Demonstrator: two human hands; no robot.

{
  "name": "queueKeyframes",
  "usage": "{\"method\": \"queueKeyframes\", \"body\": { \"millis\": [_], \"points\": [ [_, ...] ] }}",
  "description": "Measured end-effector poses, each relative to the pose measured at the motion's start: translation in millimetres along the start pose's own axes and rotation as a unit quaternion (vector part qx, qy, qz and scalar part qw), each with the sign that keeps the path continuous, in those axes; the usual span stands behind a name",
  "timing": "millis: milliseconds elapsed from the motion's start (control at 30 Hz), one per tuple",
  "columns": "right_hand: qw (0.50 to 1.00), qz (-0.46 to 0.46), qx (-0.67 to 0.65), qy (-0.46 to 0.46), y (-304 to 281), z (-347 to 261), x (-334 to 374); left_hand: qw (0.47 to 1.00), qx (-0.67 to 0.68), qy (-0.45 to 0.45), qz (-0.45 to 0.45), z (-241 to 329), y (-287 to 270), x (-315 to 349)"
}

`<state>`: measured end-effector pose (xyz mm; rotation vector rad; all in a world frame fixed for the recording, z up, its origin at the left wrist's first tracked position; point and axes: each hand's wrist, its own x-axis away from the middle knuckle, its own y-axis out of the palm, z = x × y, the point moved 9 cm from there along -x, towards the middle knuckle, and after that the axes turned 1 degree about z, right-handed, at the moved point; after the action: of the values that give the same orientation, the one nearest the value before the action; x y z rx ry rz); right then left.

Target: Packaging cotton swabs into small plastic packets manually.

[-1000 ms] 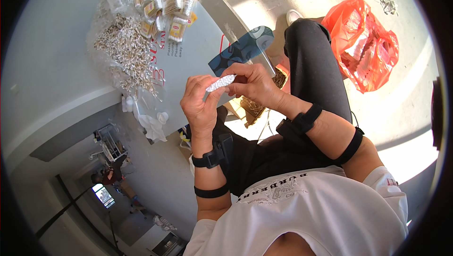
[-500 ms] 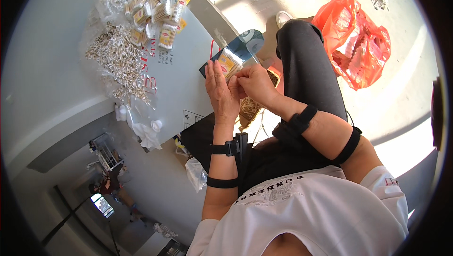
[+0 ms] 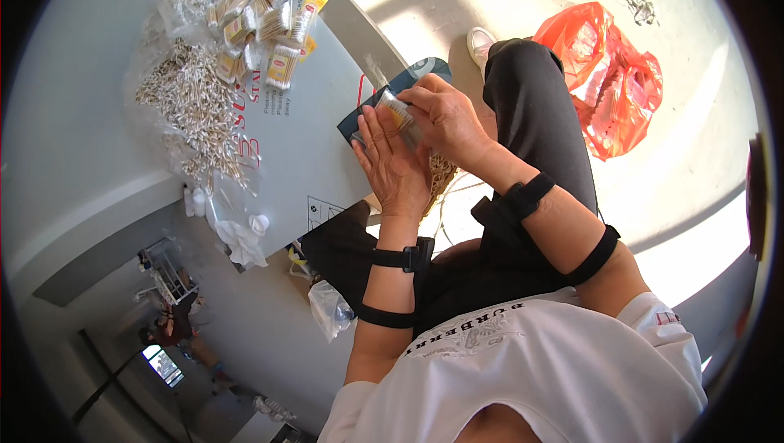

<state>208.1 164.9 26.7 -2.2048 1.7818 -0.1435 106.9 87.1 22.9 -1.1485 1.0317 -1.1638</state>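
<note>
At the table's right edge, a clear pack of cotton swabs with a yellow and white label is between my two hands. My left hand lies along its near left side, fingers straight and thumb towards the right hand, holding the pack steady. My right hand is bent over the pack's right side, its index finger and thumb pinched at the plastic wrapping. Fingers cover much of the pack. Beneath it is a dark blue sheet, whose rounded far end shows beyond my right hand.
Several filled swab packs are heaped at the table's far left, beside a large pile of loose cotton swabs. An open red plastic bag stands on the floor at right. Crumpled white tissue sits at the table's near corner.
My right hand has shifted up from the pack's near end to its upper right side. My left hand has slid further over the pack, covering more of its label.
</note>
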Motion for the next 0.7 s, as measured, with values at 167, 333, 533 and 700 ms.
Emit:
{"method": "queueKeyframes", "body": {
  "millis": [167,333,533,700],
  "points": [
    [0.990,-0.037,0.130,-0.032,5.4,-9.3,1.3,1.000,-0.019,-0.002,-0.012,-5.9,-0.6,-3.4],
    [0.901,-0.118,0.376,-0.184,30.0,-26.2,21.0,1.000,0.010,-0.002,-0.005,-6.4,-1.4,-7.3],
    [0.859,-0.149,0.448,-0.197,50.8,-23.3,29.4,0.998,0.053,0.004,0.033,-10.3,3.5,-6.6],
    [0.830,-0.173,0.484,-0.215,59.6,-25.8,29.3,0.996,0.067,0.015,0.057,-13.2,2.2,-10.4]
  ]
}}
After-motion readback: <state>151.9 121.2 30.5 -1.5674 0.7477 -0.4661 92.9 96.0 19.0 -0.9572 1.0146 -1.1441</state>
